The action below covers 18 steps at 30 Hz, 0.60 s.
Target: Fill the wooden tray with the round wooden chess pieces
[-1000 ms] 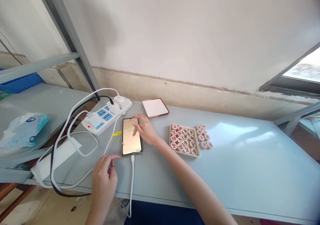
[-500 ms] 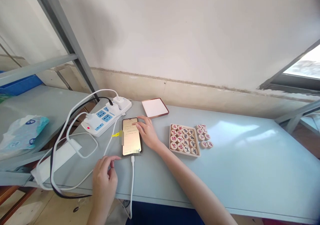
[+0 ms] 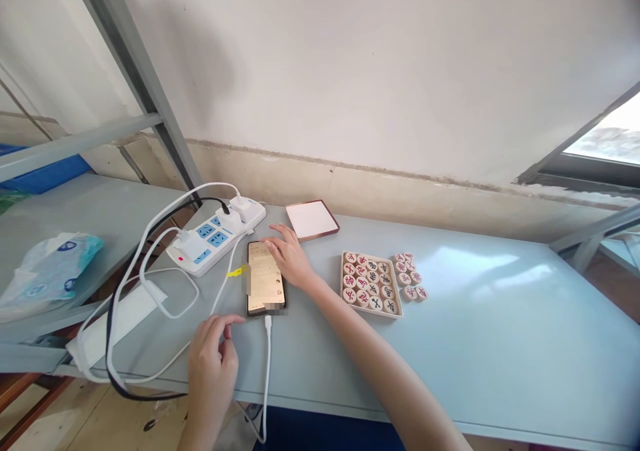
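Note:
A smartphone (image 3: 265,279) lies flat on the grey-blue table, its screen lit, with a white charging cable (image 3: 269,344) plugged into its lower end. My right hand (image 3: 290,257) is over the phone's upper right corner, fingers spread and thumb at the screen; whether the thumb touches the glass I cannot tell. Close to the phone's lower left corner, my left hand (image 3: 215,351) rests near the table edge. Its index finger stretches out, the other fingers are loosely bent, and nothing is in it.
A white power strip (image 3: 215,237) with plugs and looped cables lies left of the phone. Behind the phone sits a box lid (image 3: 313,219). To the right stand a box (image 3: 372,312) of Chinese chess pieces and several loose pieces (image 3: 410,277). A tissue pack (image 3: 53,267) lies far left.
The phone's screen now shows a different page. My right hand's fingers have lifted and spread slightly. My left hand stays in place; the whole view has shifted a little.

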### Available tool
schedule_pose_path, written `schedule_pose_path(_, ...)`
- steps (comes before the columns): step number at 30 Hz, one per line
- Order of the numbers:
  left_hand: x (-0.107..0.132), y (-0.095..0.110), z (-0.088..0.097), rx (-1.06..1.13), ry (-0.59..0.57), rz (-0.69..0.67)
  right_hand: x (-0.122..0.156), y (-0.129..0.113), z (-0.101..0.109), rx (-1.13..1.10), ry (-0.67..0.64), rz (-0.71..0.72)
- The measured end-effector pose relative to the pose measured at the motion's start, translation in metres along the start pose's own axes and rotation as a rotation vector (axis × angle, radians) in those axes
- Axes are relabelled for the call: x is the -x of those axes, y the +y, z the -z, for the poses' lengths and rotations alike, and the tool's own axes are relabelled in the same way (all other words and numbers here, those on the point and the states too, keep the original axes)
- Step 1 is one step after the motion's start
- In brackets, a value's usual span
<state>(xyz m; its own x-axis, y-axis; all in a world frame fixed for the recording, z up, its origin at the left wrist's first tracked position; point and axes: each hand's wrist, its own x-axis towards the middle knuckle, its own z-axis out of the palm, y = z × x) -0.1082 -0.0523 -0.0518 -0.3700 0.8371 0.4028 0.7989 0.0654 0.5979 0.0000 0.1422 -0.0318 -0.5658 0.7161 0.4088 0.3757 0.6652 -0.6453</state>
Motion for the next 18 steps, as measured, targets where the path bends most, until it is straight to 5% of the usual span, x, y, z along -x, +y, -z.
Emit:
schedule_pose_path(11,0.000,0.001,0.000,0.004,-0.007,0.011,0.042,-0.008,0.011,-0.048,0.008,-0.056)
schedule_pose_path(18,0.000,0.002,0.001,0.003,-0.007,0.025,0.045,-0.011,0.014,0.000,-0.039,-0.026)
